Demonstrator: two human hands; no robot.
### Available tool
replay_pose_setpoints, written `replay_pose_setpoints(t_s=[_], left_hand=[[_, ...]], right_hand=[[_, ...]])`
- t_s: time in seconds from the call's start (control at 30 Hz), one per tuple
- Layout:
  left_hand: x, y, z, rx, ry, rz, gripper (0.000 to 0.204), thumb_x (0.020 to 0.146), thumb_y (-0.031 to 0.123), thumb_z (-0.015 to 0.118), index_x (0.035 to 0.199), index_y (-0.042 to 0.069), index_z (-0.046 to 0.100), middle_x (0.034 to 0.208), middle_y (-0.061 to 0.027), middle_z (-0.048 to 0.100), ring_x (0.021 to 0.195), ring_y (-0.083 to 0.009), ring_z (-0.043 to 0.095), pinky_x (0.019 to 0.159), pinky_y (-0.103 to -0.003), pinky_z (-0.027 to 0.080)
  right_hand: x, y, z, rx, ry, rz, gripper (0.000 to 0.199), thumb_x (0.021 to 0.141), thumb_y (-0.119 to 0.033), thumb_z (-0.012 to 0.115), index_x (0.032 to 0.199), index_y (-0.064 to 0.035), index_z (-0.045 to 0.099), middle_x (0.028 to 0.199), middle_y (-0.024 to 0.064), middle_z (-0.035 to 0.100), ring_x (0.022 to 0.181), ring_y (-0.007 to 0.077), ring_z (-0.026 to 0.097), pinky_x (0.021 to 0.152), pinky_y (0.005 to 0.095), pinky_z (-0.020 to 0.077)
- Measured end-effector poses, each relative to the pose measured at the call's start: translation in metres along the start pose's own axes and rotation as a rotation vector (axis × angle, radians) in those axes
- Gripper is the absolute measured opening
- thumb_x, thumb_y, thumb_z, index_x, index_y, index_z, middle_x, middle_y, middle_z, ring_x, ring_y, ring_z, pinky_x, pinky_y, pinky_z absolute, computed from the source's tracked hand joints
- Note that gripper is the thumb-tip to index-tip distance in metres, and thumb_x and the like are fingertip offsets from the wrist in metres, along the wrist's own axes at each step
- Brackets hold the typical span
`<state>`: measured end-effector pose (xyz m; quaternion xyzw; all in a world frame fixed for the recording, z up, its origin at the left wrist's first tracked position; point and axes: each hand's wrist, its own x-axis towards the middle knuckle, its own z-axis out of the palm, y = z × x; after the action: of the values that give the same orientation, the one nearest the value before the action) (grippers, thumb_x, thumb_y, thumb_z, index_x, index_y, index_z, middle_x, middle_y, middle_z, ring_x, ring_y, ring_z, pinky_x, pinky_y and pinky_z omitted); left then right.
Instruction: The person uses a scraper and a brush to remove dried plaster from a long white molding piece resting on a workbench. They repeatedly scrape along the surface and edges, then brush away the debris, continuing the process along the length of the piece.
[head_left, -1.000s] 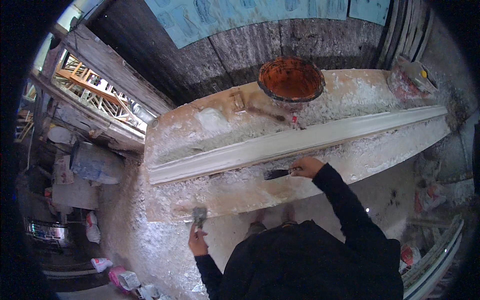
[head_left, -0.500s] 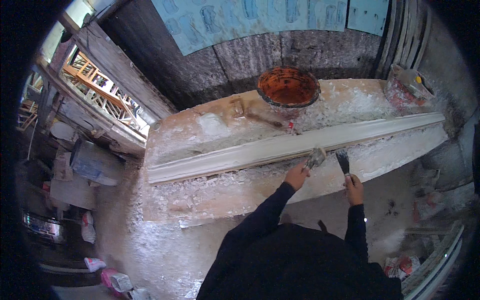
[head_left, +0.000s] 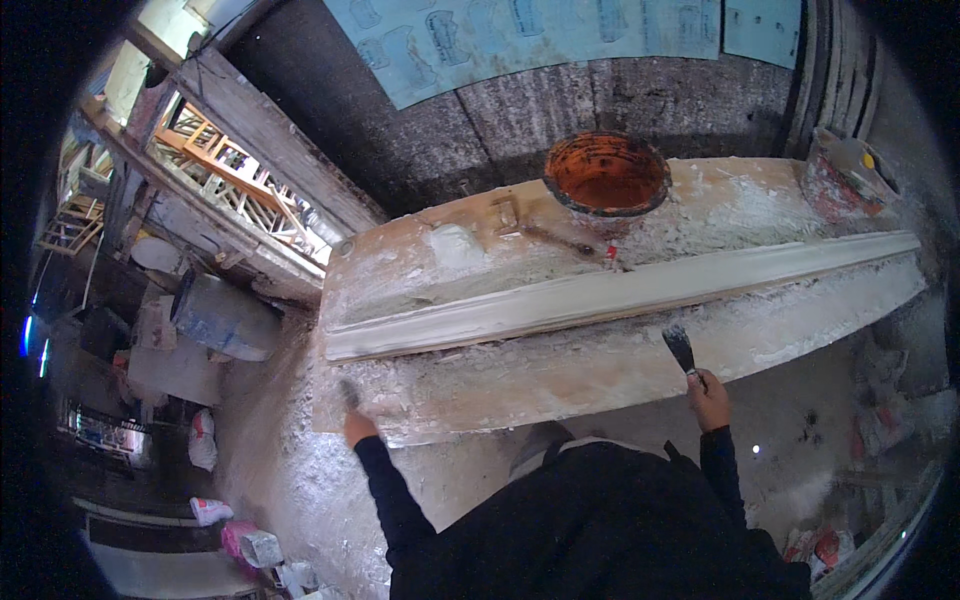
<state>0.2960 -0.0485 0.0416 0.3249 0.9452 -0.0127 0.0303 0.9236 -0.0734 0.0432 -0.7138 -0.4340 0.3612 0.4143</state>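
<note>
My left hand is at the near left corner of the bench, closed around a scraper that is smeared by motion. In my right hand, at the bench's near edge, is a black putty knife with a flared, plaster-marked blade pointing up and away. A long white plaster molding with ridged edges lies across the bench, beyond both hands. Neither tool touches it. White plaster scraps are strewn along its near side.
An orange bucket with a dirty rim stands on the plaster-crusted wooden bench, behind the molding. A second bucket sits at the far right. A wooden-handled tool and a white plaster lump lie at the back. A blue barrel is at left.
My left hand has swung from the molding's middle to the bench's left end with the scraper. My right hand still holds the putty knife. The whole view has shifted slightly.
</note>
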Motion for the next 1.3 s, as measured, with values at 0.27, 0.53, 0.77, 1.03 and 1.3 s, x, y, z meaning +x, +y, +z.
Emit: replay_pose_setpoints(t_s=[0.27, 0.53, 0.77, 1.03, 1.3], left_hand=[[-0.028, 0.049, -0.006, -0.012, -0.07, 0.806, 0.026, 0.068, 0.012, 0.055, 0.091, 0.014, 0.066, 0.106, -0.0083, 0.06, 0.111, -0.0224, 0.047, 0.095, -0.035, 0.035], [-0.163, 0.253, -0.002, -0.796, -0.62, 0.993, 0.035, 0.088, 0.027, 0.044, 0.12, 0.015, 0.052, 0.082, -0.0124, 0.063, 0.076, -0.0269, 0.061, 0.068, -0.037, 0.047], [0.03, 0.068, 0.057, -0.851, -0.597, 0.833, 0.029, 0.082, 0.022, 0.054, 0.102, 0.003, 0.06, 0.089, -0.0119, 0.065, 0.08, -0.0208, 0.062, 0.072, -0.035, 0.049], [0.128, -0.127, -0.071, -0.208, 0.33, 0.096, 0.028, 0.085, 0.024, 0.046, 0.104, 0.01, 0.06, 0.085, -0.0174, 0.063, 0.076, -0.0354, 0.061, 0.065, -0.047, 0.047], [0.07, -0.003, -0.058, -0.884, -0.433, 0.371, 0.034, 0.082, 0.013, 0.055, 0.116, 0.015, 0.058, 0.071, -0.0051, 0.065, 0.059, -0.0134, 0.058, 0.055, -0.029, 0.047]], right_hand=[[0.039, -0.048, 0.068, 0.044, -0.121, -0.142, 0.036, 0.086, -0.033, 0.057, 0.103, -0.0012, 0.056, 0.067, 0.0014, 0.052, 0.054, 0.0083, 0.048, 0.048, 0.0239, 0.0411], [0.023, -0.082, 0.116, 0.124, -0.029, -0.14, 0.033, 0.086, -0.028, 0.057, 0.106, -0.0008, 0.055, 0.072, 0.001, 0.053, 0.056, 0.0072, 0.048, 0.049, 0.0221, 0.0419], [-0.004, -0.083, 0.128, 0.142, 0.018, -0.022, 0.029, 0.085, -0.026, 0.059, 0.102, -0.0036, 0.056, 0.07, -0.0009, 0.049, 0.055, 0.0064, 0.045, 0.048, 0.0216, 0.0405], [-0.029, -0.1, 0.168, 0.038, -0.001, -0.027, 0.034, 0.084, -0.03, 0.06, 0.105, -0.0024, 0.056, 0.072, -0.0001, 0.051, 0.057, 0.0079, 0.048, 0.049, 0.0225, 0.0407], [-0.04, -0.109, 0.187, -0.102, -0.065, -0.12, 0.035, 0.084, -0.028, 0.06, 0.107, -0.0015, 0.056, 0.073, 0.0002, 0.052, 0.058, 0.0064, 0.047, 0.049, 0.0212, 0.0411]])
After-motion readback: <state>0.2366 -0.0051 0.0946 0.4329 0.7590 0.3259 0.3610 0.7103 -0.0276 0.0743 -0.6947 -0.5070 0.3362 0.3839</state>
